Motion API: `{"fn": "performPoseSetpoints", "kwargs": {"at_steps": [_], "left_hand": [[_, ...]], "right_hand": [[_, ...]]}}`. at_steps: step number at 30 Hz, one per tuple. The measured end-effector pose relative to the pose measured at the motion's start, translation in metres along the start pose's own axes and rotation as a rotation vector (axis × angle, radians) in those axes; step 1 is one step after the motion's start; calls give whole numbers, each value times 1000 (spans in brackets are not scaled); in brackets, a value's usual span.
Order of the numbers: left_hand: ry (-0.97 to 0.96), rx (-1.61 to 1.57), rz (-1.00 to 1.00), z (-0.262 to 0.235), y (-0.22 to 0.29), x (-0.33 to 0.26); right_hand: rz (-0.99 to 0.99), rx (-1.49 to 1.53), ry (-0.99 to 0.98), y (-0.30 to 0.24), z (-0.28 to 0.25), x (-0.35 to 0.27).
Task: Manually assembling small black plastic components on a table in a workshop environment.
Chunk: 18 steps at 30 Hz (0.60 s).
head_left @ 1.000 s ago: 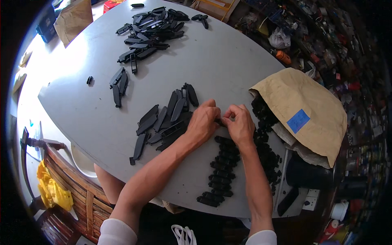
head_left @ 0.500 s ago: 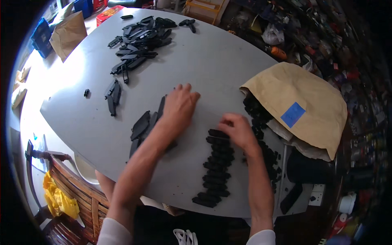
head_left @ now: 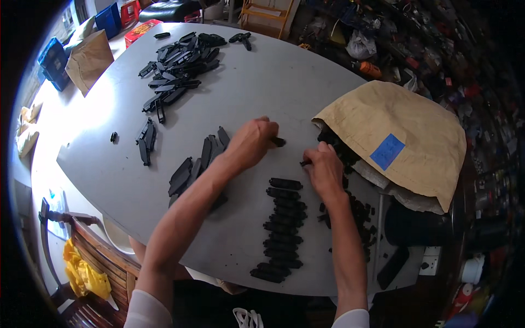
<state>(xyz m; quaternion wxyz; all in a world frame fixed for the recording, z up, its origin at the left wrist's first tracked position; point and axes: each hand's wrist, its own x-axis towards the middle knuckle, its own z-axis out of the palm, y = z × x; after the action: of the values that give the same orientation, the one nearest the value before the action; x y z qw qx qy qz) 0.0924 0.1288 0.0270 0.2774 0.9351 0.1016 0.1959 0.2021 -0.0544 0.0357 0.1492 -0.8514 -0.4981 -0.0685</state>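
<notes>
Black plastic part pinched in left hand grip, small black piece pinched in right hand grip, tan paper bag at grey surface right edge, stacked column of parts near front edge.

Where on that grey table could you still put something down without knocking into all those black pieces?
The widest bare stretch of the table lies between the far heap of black parts and the tan paper bag. Another lies along the left edge, outside the slanted strips. It is crowded around the left hand, right hand and the stacked row.
</notes>
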Motion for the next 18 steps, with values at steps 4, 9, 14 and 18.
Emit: {"fn": "performPoseSetpoints", "kwargs": {"at_steps": [4,9,14,18], "left_hand": [[-144,-605,-316,8,20,0],[-145,-947,-363,16,21,-6],[-126,-934,-386,19,27,-5],[-141,-1013,-432,20,28,-6]], "right_hand": [[-23,53,11,8,4,3],[236,655,21,10,-4,1],[347,1096,-88,15,-16,-4],[309,1234,-103,18,-14,-4]]}}
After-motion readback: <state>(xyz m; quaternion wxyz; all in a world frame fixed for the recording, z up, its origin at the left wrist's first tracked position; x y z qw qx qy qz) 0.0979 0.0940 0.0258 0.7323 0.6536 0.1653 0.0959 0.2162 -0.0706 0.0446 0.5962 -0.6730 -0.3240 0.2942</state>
